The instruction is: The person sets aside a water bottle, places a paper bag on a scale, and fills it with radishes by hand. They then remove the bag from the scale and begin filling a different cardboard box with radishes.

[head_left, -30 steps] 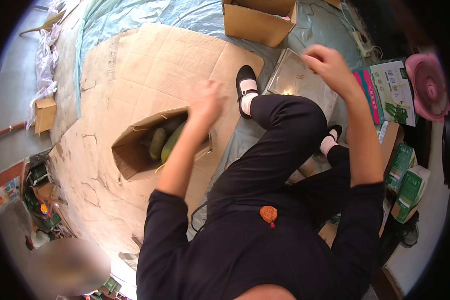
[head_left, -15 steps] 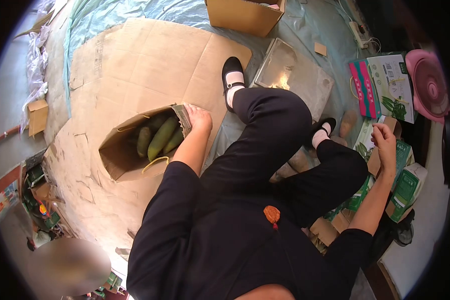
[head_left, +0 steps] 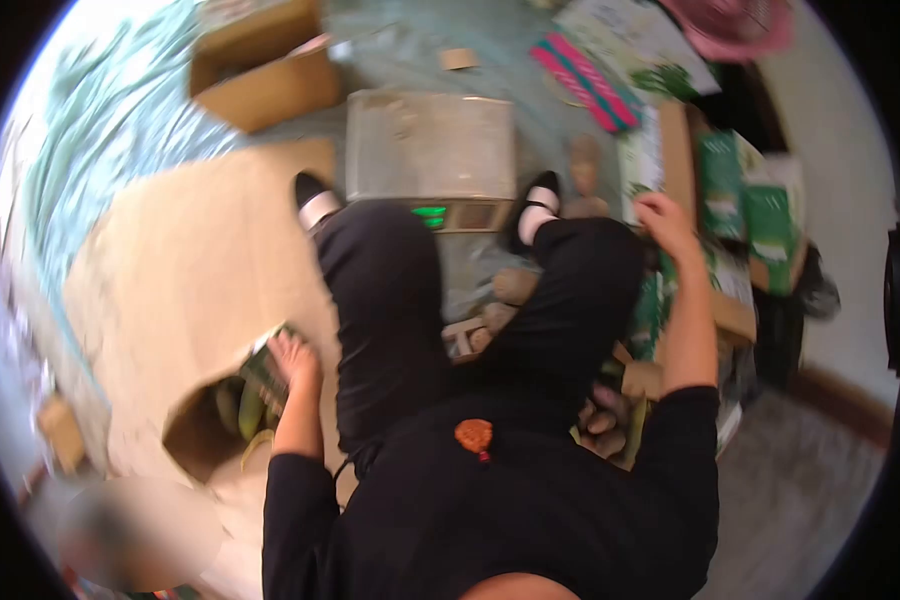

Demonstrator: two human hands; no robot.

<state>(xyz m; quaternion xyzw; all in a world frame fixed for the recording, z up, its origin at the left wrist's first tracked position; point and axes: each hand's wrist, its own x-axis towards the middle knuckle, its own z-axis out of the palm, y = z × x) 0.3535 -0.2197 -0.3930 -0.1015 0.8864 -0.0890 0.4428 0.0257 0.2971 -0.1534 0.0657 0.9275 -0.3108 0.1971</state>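
Observation:
My left hand (head_left: pixel 295 360) grips the rim of an open cardboard box (head_left: pixel 196 440) beside my leg. Long green vegetables (head_left: pixel 250 408), like large cucumbers, lie in the box, and a yellow cord handle (head_left: pixel 257 448) hangs at its near side. My right hand (head_left: pixel 667 222) is raised over the right knee, near the green and white cartons (head_left: pixel 722 185). Its fingers are curled together, with nothing visible in them. Between my feet stands a flat-topped scale (head_left: pixel 430 150) with a lit green display (head_left: pixel 429 216). Motion blurs the view.
Brown tubers (head_left: pixel 513 285) lie on the floor between my legs, and more (head_left: pixel 606 420) sit in a box by my right thigh. A brown carton (head_left: pixel 270 85) stands upper left on blue plastic sheeting (head_left: pixel 100 130). A pink basin (head_left: pixel 735 25) is at upper right.
The view has turned, so the scale now appears straight ahead, its green display visible. My left hand stays at the box rim. My right hand remains curled by the cartons.

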